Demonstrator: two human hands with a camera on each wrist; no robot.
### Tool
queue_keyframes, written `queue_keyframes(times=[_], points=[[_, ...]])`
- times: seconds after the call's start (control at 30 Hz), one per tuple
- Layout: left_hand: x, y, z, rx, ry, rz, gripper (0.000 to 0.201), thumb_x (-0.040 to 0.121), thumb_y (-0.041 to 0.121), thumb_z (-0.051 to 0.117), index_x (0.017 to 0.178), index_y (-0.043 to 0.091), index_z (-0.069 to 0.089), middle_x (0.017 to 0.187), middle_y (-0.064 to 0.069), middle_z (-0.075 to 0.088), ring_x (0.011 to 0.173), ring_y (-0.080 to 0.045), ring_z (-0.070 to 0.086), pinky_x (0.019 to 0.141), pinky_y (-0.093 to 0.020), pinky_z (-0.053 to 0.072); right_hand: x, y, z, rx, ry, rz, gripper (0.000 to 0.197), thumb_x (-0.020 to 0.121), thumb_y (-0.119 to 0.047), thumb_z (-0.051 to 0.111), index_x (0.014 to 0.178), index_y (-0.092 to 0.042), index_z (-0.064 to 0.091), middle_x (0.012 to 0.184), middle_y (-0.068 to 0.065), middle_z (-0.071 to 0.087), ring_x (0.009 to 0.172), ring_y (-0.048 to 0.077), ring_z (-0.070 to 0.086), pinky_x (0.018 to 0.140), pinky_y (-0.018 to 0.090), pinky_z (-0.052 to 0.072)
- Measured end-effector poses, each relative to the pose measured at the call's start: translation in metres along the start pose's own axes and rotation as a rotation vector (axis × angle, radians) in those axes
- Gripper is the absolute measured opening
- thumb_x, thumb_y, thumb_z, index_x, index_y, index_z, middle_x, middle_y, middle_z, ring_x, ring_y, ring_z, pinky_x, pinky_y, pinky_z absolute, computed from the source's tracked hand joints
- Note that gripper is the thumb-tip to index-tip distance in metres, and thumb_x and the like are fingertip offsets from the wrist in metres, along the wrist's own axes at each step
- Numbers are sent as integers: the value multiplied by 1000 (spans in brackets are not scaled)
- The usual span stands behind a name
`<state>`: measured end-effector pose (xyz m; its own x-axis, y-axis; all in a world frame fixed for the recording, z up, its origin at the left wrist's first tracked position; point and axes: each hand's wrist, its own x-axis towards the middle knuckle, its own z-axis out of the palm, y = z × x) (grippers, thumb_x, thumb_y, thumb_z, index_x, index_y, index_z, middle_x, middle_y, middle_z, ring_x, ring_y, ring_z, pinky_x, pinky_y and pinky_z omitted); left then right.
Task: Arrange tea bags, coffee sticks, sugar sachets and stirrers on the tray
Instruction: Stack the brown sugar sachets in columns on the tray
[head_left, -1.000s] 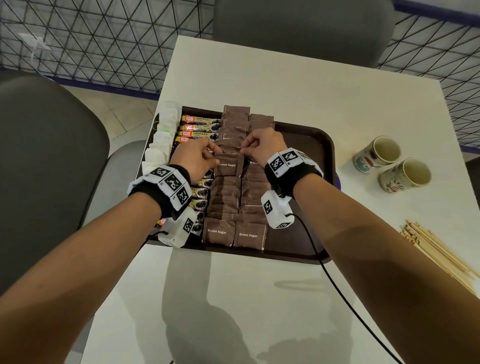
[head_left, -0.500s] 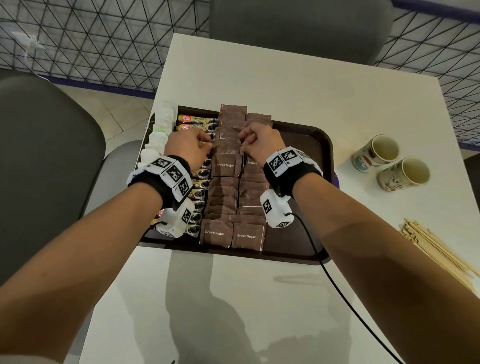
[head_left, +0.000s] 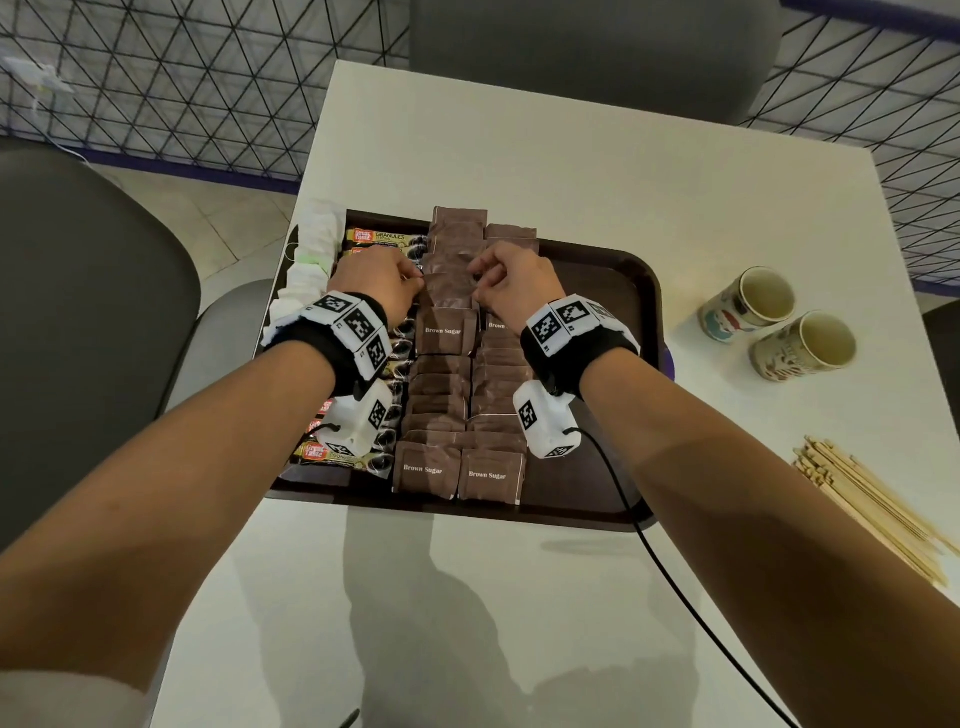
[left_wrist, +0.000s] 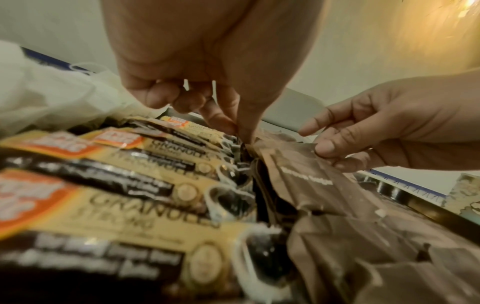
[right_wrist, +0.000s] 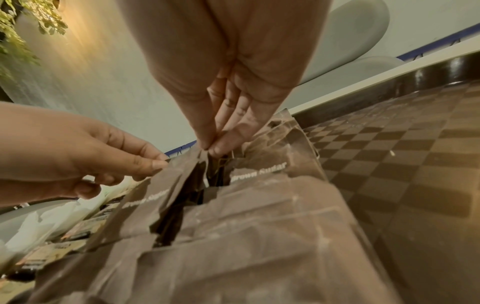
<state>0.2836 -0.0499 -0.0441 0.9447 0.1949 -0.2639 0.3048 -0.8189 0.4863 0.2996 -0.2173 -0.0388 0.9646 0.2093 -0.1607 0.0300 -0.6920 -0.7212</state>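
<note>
A dark brown tray (head_left: 644, 291) carries white tea bags (head_left: 311, 254) at its left edge, a row of coffee sticks (head_left: 384, 239) beside them, and two rows of brown sugar sachets (head_left: 441, 395). My left hand (head_left: 379, 280) and right hand (head_left: 514, 280) are over the far part of the left sachet row. Each pinches a far corner of the same sugar sachet (head_left: 449, 286), which stands tilted up. The left wrist view shows the left hand (left_wrist: 241, 133) pinching that sachet (left_wrist: 306, 179) next to the coffee sticks (left_wrist: 130, 185). In the right wrist view the right hand (right_wrist: 210, 148) pinches its other corner.
Wooden stirrers (head_left: 872, 509) lie in a pile on the white table at the right edge. Two paper cups (head_left: 748, 304) (head_left: 802, 345) lie on their sides right of the tray. The tray's right third is bare. Grey chairs stand left and beyond the table.
Both hands have slid a little toward the tray's far end along the left sachet row. The labelled sachet they were at now lies just in front of them.
</note>
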Motion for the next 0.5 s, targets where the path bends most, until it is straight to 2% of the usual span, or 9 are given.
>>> queue_keyframes(times=[0.13, 0.23, 0.33, 0.4, 0.5], points=[[4, 3, 2, -37, 28, -3, 8, 91, 31, 61, 83, 32, 59, 93, 0, 66, 91, -21, 61, 82, -33, 50, -1, -1, 0, 12, 9, 1, 22, 82, 3, 54, 96, -9, 66, 64, -4, 59, 75, 11, 61, 80, 27, 54], [4, 6, 3, -43, 48, 5, 6, 89, 33, 62, 83, 33, 61, 91, 2, 64, 87, -18, 58, 79, -31, 50, -2, 0, 1, 37, 17, 10, 22, 79, 5, 56, 94, -9, 65, 69, 4, 65, 76, 16, 65, 79, 31, 56], [4, 8, 2, -33, 35, 6, 6, 90, 35, 60, 84, 34, 62, 96, 1, 68, 92, -20, 62, 83, -34, 51, -1, 3, 4, 66, 16, 41, 21, 79, 5, 58, 94, -9, 65, 73, 9, 71, 77, 18, 68, 80, 35, 57], [3, 8, 1, -38, 21, 5, 5, 90, 34, 59, 86, 34, 62, 95, 1, 68, 93, -21, 63, 84, -35, 51, -1, 4, 7, 86, 12, 63, 21, 80, 5, 60, 94, -9, 65, 74, 9, 71, 79, 18, 69, 80, 37, 58], [2, 5, -1, -64, 21, -8, 2, 90, 32, 60, 88, 32, 61, 89, 2, 64, 85, -20, 60, 80, -33, 51, -1, 4, 7, 89, 15, 67, 21, 79, 5, 60, 95, -9, 65, 72, 7, 69, 79, 18, 69, 80, 37, 58]])
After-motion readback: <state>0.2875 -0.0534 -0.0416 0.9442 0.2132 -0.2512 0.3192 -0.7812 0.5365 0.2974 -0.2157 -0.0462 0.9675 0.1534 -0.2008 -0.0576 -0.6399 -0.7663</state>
